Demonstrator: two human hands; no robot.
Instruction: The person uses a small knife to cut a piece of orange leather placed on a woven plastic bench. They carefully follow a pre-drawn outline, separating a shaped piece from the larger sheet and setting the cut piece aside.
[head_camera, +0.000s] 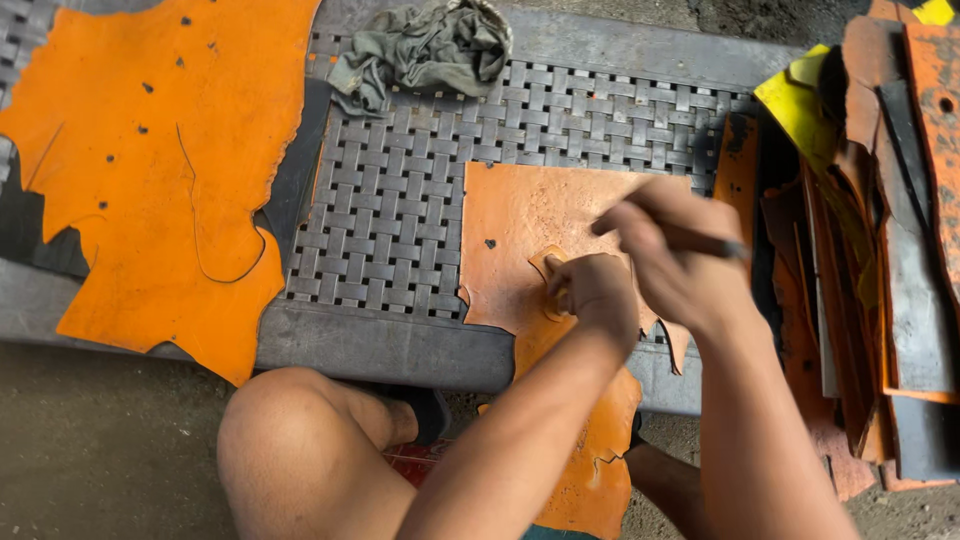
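A piece of orange leather (520, 230) lies on a woven grey bench (400, 200) and hangs over its front edge. On it rests a small orange template (547, 266), pressed down by my left hand (595, 290). My right hand (672, 255) is just to the right, shut on a thin dark pen (710, 243) whose tip touches the leather near the template's upper edge.
A large orange hide (150, 170) with small holes and a drawn line covers the bench's left end. A crumpled grey-green rag (425, 45) lies at the back. Stacked orange, yellow and dark leather strips (880, 240) stand at right. My bare knee (290, 440) is below.
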